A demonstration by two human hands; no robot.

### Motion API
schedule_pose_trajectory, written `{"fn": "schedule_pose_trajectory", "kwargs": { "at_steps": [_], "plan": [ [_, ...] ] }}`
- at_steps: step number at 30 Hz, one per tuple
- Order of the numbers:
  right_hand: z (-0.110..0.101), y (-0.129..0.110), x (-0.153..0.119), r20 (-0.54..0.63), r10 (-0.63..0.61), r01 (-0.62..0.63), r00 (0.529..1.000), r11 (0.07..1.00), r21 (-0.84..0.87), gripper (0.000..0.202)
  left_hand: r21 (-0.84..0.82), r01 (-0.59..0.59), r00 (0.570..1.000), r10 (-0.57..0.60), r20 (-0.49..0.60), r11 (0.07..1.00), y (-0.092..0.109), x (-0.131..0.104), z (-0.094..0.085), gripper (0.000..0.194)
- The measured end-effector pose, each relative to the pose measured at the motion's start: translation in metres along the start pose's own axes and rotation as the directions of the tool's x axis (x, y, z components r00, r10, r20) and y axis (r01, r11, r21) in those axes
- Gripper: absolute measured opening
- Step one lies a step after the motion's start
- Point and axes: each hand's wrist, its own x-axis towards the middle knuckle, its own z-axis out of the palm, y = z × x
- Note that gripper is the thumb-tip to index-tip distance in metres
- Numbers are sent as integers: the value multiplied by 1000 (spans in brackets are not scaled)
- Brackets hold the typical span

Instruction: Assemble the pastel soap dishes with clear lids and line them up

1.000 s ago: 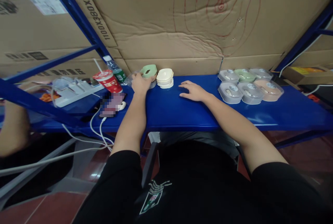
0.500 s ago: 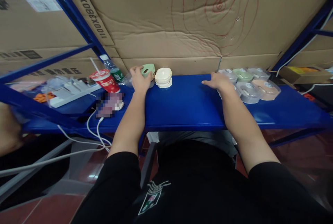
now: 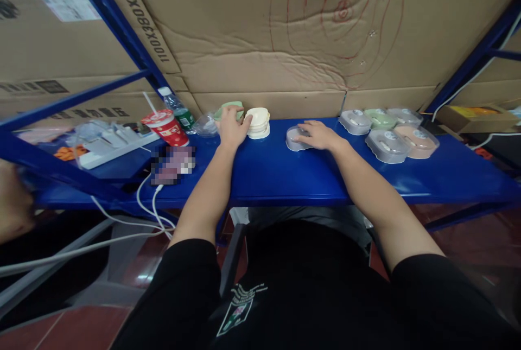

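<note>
Centrally on the glossy blue metal shelf (image 3: 268, 171), a small grey rounded plastic case with a clear lid (image 3: 293, 138) is lying flat under the right hand (image 3: 319, 135), whose palm is facing down and whose fingers are curling loosely over the case's right side, resting on it rather than lifting it. That forearm is stretching forward and slightly leftward from the black sleeve, bare to above the elbow. Further left, the left hand (image 3: 233, 127) is reaching to the back of the shelf, fingers bent and partly closed around a pale green rounded plastic case (image 3: 228, 106), with its thumb touching a short stack of cream-coloured rounded plastic cases (image 3: 258, 120) just beside it; how firmly it is gripping the green one cannot be told. Well to the right of the grey case, a cluster of similar lidded cases in grey, green and peach (image 3: 386, 130) is sitting in two rows. To the left of the left hand, a crumpled clear plastic wrapper (image 3: 204, 125), a clear bottle with a green label (image 3: 179, 108) and a red paper cup with a straw (image 3: 165, 125) are standing close together, near a white power strip (image 3: 109, 149). Creased brown corrugated cardboard (image 3: 285, 40) marked with red scribbles is lining the back.
</note>
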Motion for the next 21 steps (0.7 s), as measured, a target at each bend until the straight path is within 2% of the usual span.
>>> {"fn": "schedule_pose_trajectory", "kwargs": {
  "at_steps": [3,6,9,12,14,16,19,21],
  "plan": [
    [4,-5,0,12,-22,22,1000,1000,-14,95,-77,-92,988,101,121,993,11,-5,4,38],
    [3,-15,-1,64,-52,55,997,997,-49,110,-166,-172,940,212,266,971,19,-12,11,45],
    [1,-20,-2,62,-54,56,997,998,-22,106,-215,-244,874,310,375,946,23,-17,19,56],
    [-2,-22,-3,-37,-63,65,997,996,61,95,-244,-279,813,363,454,929,23,-20,24,69],
    [-5,-24,-3,-160,-59,78,985,990,115,87,-259,-288,807,379,452,922,24,-21,24,78],
    [-8,-27,-5,-270,-29,73,962,985,155,79,-265,-301,837,387,387,916,26,-21,23,76],
    [-11,-31,-6,-336,31,51,941,972,231,78,-255,-327,893,386,232,910,30,-21,21,49],
    [-9,-32,-5,-352,34,82,936,948,309,84,-233,-322,923,359,139,918,30,-18,21,36]
  ]
}}
